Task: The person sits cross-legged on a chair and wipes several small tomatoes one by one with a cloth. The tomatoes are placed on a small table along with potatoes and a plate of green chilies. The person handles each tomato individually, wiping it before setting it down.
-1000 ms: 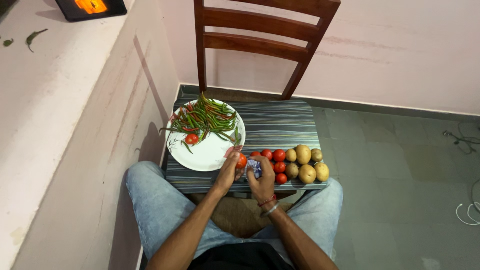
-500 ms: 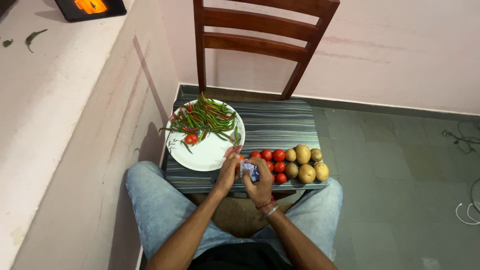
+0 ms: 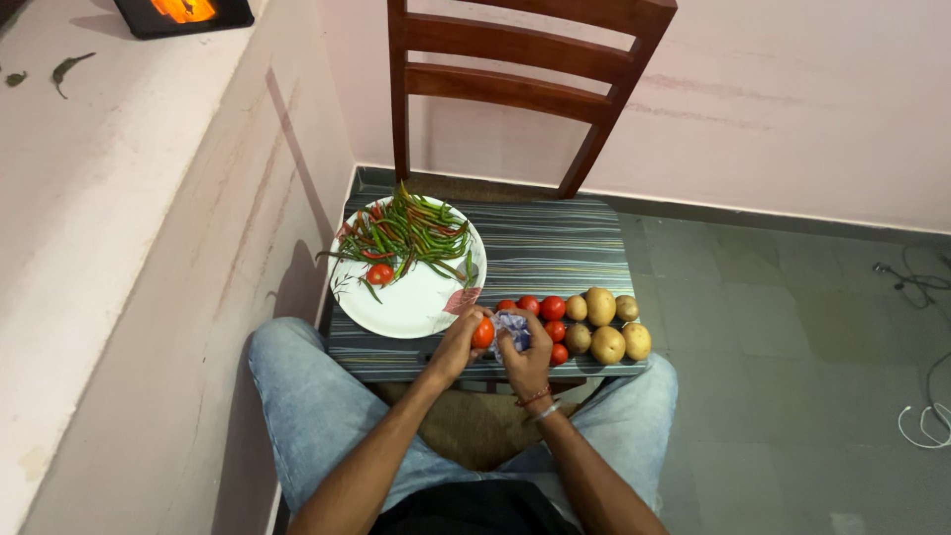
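My left hand (image 3: 458,345) grips a red tomato (image 3: 482,332) over the near edge of the chair seat (image 3: 555,248). Pressed against that tomato is a small crumpled bluish-white cloth (image 3: 513,327), bunched in my right hand (image 3: 528,355). Just right of my hands, several more tomatoes (image 3: 552,308) lie on the seat. Several potatoes (image 3: 602,325) sit to the right of them.
A white plate (image 3: 416,302) with a heap of green and red chillies (image 3: 406,230) and one tomato (image 3: 378,274) lies on the seat's left side. The wooden chair back (image 3: 515,69) rises beyond. A pink ledge runs along the left. Cables lie on the floor at right.
The tomato, hidden between my hands half a second ago, shows again at my left fingertips. My right hand has shifted slightly right with the cloth.
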